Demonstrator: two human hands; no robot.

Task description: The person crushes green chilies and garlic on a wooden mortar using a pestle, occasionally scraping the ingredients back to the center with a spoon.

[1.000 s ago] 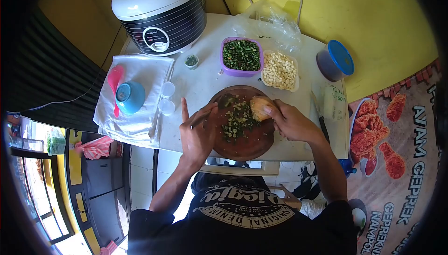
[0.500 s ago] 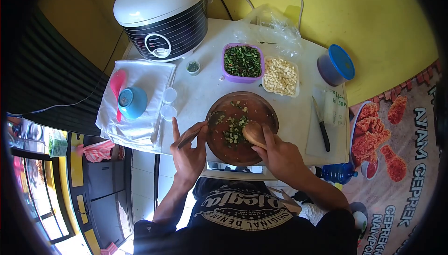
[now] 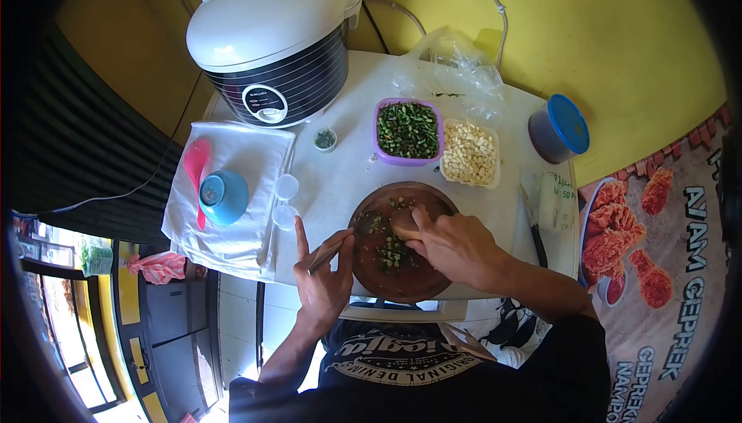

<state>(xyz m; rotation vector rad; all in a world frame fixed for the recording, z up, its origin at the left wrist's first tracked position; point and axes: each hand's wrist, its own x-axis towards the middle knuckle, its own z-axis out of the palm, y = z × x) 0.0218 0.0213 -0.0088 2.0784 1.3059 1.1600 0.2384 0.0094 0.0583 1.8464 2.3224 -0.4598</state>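
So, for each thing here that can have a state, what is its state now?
rice cooker: lid closed
blue-lid container: lid on
purple tub: open, full of chopped greens
clear tub: open, holds pale pieces
blue bowl: upside down on cloth
mortar: holds crushed greens
right hand: grips pestle
left hand: holds spoon

Bright daylight, sharp center, heavy fisheye warp w/ dark vignetted corners, soft shadows.

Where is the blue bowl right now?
The blue bowl sits upside down on the white cloth at the left of the table, beside a pink spoon and just below the rice cooker.
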